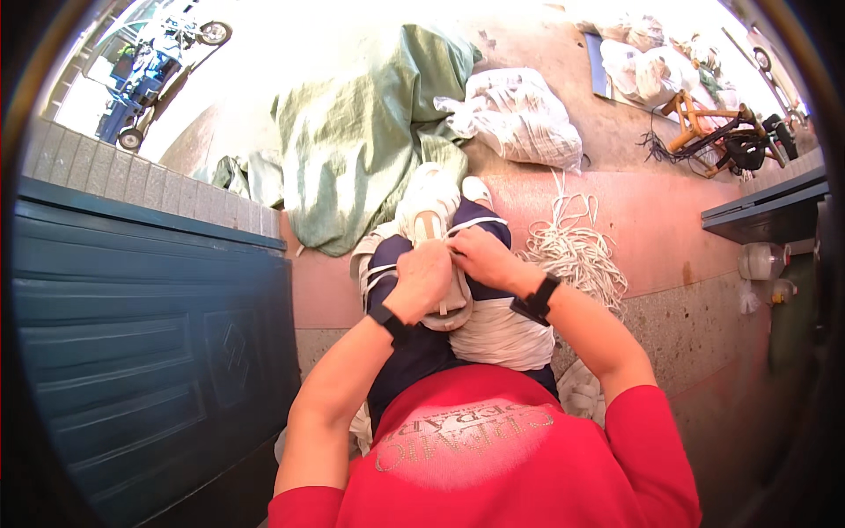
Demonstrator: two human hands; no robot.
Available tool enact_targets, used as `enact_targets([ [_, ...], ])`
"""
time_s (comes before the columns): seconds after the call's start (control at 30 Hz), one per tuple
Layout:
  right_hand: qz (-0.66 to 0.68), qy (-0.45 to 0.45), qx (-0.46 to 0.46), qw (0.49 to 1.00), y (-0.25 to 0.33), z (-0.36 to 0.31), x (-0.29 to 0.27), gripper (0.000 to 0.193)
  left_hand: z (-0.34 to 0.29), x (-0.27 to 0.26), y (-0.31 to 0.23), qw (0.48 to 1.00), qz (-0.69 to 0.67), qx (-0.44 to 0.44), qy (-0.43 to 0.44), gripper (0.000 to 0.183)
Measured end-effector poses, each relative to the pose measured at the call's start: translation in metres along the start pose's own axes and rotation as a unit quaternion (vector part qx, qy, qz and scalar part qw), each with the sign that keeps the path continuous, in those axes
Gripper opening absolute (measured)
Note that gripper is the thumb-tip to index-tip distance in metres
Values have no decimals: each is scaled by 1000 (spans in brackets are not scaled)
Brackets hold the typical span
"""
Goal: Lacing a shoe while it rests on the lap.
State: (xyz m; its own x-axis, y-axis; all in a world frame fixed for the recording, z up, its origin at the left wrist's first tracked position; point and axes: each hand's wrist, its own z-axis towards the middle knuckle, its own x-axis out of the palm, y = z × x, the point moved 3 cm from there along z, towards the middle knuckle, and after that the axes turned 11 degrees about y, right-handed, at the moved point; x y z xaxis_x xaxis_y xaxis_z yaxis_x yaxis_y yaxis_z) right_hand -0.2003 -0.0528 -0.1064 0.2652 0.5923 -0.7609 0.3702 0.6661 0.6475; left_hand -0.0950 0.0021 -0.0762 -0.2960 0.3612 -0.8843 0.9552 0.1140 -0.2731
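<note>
Across my lap lies a pale sneaker (453,304) with a beige upper and greyish sole, its tan tongue (430,226) showing beyond my hands. My left hand (422,275) is closed over the sneaker's middle, its fingertips mostly hidden. Close against it, my right hand (482,258) pinches at the lacing, where a white shoelace (477,223) trails over my dark trouser leg. Fine detail between the fingers is too small to tell. A thick bundle of white laces (503,336) rests on my thigh.
A loose heap of white laces (581,251) lies on the floor to the right. Ahead are a green tarp (352,132) and a filled white bag (519,119). Blue door panels (150,352) stand at left; a wooden-framed chair (713,128) is at far right.
</note>
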Motion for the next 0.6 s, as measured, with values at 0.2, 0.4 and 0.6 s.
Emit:
enact_targets([
  [0.2, 115, -69, -149, 980, 47, -55, -2, 11, -75, -17, 0, 957, -287, 27, 37, 20],
  [0.4, 477, -408, 130, 767, -127, -315, -95, 12, -74, -21, 54, 853, -517, -3, 65, 24],
  [0.6, -190, -328, 668, 641, -194, -751, -123, 31, -80, -16, 91, 809, -575, -96, 75, 30],
])
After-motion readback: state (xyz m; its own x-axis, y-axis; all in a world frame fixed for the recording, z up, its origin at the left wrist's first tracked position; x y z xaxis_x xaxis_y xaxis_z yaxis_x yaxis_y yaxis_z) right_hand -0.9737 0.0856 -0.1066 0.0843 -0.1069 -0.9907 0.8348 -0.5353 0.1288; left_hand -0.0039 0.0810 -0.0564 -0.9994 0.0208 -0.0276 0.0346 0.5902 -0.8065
